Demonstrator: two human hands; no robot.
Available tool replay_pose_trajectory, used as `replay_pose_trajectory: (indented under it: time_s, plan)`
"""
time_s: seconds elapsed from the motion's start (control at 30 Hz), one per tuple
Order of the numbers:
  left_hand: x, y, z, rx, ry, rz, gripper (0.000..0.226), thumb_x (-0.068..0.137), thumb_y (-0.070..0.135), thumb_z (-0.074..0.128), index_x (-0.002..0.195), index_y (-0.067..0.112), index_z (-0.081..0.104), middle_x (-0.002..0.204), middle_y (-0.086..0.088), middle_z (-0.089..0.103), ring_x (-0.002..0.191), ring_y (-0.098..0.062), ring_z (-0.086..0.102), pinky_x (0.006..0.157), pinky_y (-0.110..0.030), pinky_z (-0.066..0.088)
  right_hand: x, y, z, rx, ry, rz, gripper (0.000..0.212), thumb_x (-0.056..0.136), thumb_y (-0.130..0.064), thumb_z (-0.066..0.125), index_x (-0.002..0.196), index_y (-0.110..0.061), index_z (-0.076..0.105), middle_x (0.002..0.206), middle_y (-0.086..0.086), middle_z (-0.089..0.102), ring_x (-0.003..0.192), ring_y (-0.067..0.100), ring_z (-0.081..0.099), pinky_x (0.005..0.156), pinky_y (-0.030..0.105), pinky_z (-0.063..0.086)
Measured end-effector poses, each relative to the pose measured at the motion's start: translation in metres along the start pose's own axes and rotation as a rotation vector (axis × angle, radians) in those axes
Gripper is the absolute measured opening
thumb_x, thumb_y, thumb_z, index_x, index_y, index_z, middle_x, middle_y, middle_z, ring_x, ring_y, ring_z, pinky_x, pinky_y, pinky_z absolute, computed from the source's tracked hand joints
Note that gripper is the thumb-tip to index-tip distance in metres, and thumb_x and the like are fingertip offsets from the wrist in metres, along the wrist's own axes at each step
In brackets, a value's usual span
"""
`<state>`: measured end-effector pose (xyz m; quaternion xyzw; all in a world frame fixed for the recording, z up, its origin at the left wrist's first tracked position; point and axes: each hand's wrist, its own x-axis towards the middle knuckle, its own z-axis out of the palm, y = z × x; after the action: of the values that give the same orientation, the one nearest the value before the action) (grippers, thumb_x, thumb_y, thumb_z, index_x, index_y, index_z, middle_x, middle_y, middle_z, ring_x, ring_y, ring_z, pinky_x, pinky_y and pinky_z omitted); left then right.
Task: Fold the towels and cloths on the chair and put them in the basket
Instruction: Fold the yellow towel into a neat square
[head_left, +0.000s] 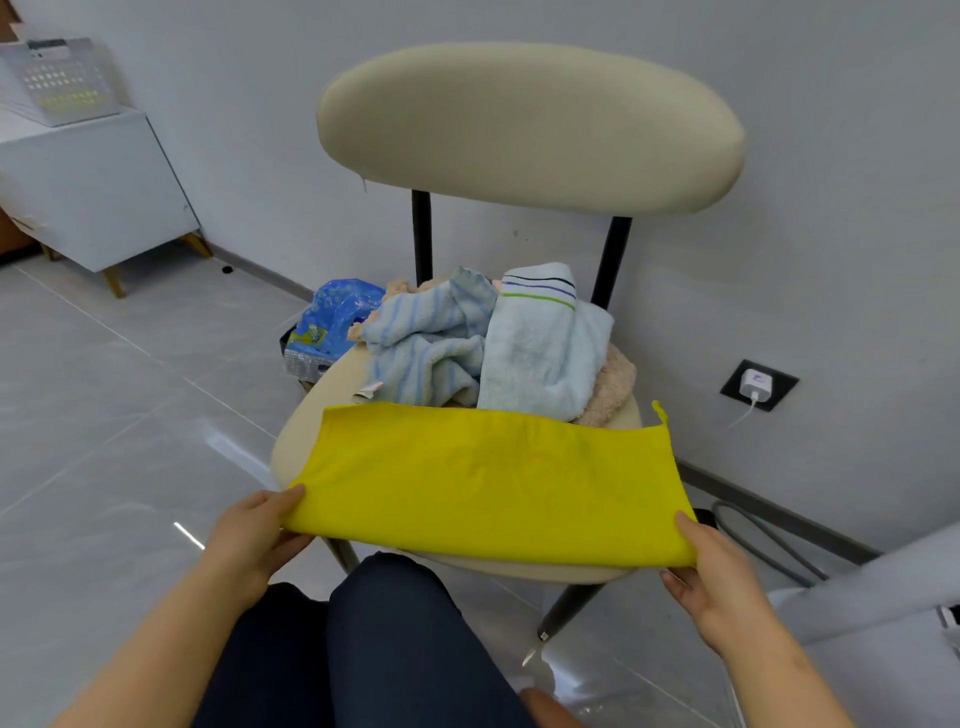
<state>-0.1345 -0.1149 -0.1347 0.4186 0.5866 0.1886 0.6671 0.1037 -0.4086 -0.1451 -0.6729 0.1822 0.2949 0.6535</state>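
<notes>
Folding the yellow cloth (488, 478) right now. Looks folded once already, into a long strip. Lying flat on the front of the chair (291, 447) seat, with the near edge hanging off toward the knees.

Pinched at the near left corner by the left hand (254, 540), thumb on top and fingers (293, 545) curled under. Pinched the same way at the near right corner by the right hand (711, 577). Nothing else held.

Long way running left to right across the seat. Short way pointing from the knees toward the chair back. Little loop sticking up at the far right corner.

Next, most likely: bringing one end over to meet the other, to make a small square. Calls for keeping the corners lined up and pressing flat. After that, carrying over to the white basket (62, 83), well apart, up on the white cabinet (93, 182) at the far left.

Not yet folded: a heap of blue and tan towels (467, 343) at the back of the seat, just beside the far edge of the yellow one.
</notes>
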Motion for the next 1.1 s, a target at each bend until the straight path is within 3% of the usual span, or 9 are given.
replay_pose_trajectory:
  time_s: [0.2, 0.3, 0.4, 0.53, 0.63, 0.8, 0.87, 1.0, 1.1]
  plan:
    - [-0.003, -0.013, 0.002, -0.044, 0.04, 0.002, 0.013, 0.095, 0.004, 0.044, 0.109, 0.002, 0.043, 0.101, -0.017, 0.051, 0.078, -0.026, 0.053, 0.09, -0.041, 0.044, -0.005, 0.011, -0.003, -0.005, 0.0, 0.026, 0.014, 0.099, -0.02, 0.045, 0.112, -0.016, 0.047, 0.108, 0.012, 0.053, 0.096, 0.028, 0.051, 0.088, 0.04, 0.038]
    - [-0.003, -0.013, 0.003, 0.092, 0.071, 0.065, 0.011, 0.093, -0.004, 0.04, 0.094, 0.001, 0.049, 0.087, -0.015, 0.049, 0.073, -0.024, 0.051, 0.085, -0.042, 0.047, -0.003, 0.01, -0.004, -0.007, 0.008, 0.014, 0.014, 0.097, -0.019, 0.048, 0.111, -0.015, 0.047, 0.111, 0.013, 0.052, 0.094, 0.028, 0.052, 0.087, 0.041, 0.039]
    - [-0.002, -0.01, 0.003, 0.176, 0.085, 0.091, 0.022, 0.09, -0.008, 0.038, 0.083, 0.007, 0.053, 0.095, -0.017, 0.05, 0.072, -0.023, 0.05, 0.067, -0.035, 0.047, 0.001, 0.008, -0.005, -0.034, 0.032, -0.013, 0.015, 0.096, -0.019, 0.05, 0.11, -0.014, 0.05, 0.113, 0.013, 0.052, 0.098, 0.029, 0.05, 0.077, 0.038, 0.044]
    - [-0.003, -0.001, 0.007, 0.187, 0.047, 0.113, 0.008, 0.093, 0.008, 0.051, 0.101, 0.008, 0.054, 0.106, -0.014, 0.048, 0.091, -0.029, 0.05, 0.078, -0.04, 0.045, 0.004, 0.001, 0.0, -0.104, -0.03, -0.038, 0.008, 0.095, -0.02, 0.051, 0.1, -0.014, 0.055, 0.102, 0.011, 0.055, 0.088, 0.027, 0.053, 0.065, 0.031, 0.045]
    - [0.003, 0.011, 0.012, 0.343, 0.014, 0.13, 0.018, 0.093, 0.023, 0.055, 0.104, 0.009, 0.052, 0.104, -0.012, 0.048, 0.093, -0.031, 0.049, 0.079, -0.042, 0.045, 0.01, -0.007, 0.007, -0.187, -0.075, -0.077, 0.006, 0.093, -0.019, 0.054, 0.087, -0.017, 0.055, 0.098, 0.013, 0.058, 0.082, 0.027, 0.055, 0.064, 0.033, 0.046]
    - [0.019, 0.034, 0.022, 0.728, 0.016, 0.204, 0.022, 0.09, 0.028, 0.061, 0.092, 0.008, 0.051, 0.102, -0.017, 0.05, 0.091, -0.029, 0.047, 0.076, -0.039, 0.038, 0.022, -0.022, 0.019, -0.381, -0.09, -0.228, 0.015, 0.092, -0.014, 0.057, 0.104, -0.012, 0.049, 0.102, 0.012, 0.056, 0.092, 0.029, 0.053, 0.068, 0.035, 0.045]
    - [0.024, 0.04, 0.031, 0.776, 0.008, 0.27, 0.026, 0.088, 0.029, 0.063, 0.1, 0.008, 0.052, 0.104, -0.016, 0.051, 0.09, -0.027, 0.047, 0.073, -0.037, 0.037, 0.024, -0.029, 0.026, -0.429, -0.107, -0.301, 0.015, 0.091, -0.01, 0.057, 0.104, -0.013, 0.051, 0.092, 0.006, 0.056, 0.088, 0.027, 0.053, 0.075, 0.036, 0.043]
    - [0.031, 0.046, 0.046, 0.717, 0.006, 0.362, 0.043, 0.09, 0.033, 0.06, 0.124, 0.008, 0.051, 0.12, -0.013, 0.054, 0.107, -0.032, 0.052, 0.085, -0.04, 0.044, 0.032, -0.038, 0.037, -0.484, -0.098, -0.374, 0.009, 0.089, -0.007, 0.058, 0.094, -0.014, 0.056, 0.089, 0.008, 0.059, 0.085, 0.026, 0.054, 0.08, 0.039, 0.045]
    - [0.037, 0.045, 0.051, 0.612, -0.001, 0.389, 0.023, 0.092, 0.032, 0.058, 0.104, 0.013, 0.058, 0.106, -0.011, 0.057, 0.1, -0.031, 0.053, 0.088, -0.042, 0.045, 0.038, -0.042, 0.043, -0.464, -0.081, -0.38, 0.021, 0.088, -0.007, 0.062, 0.105, -0.015, 0.052, 0.095, 0.007, 0.056, 0.088, 0.025, 0.052, 0.077, 0.036, 0.043]
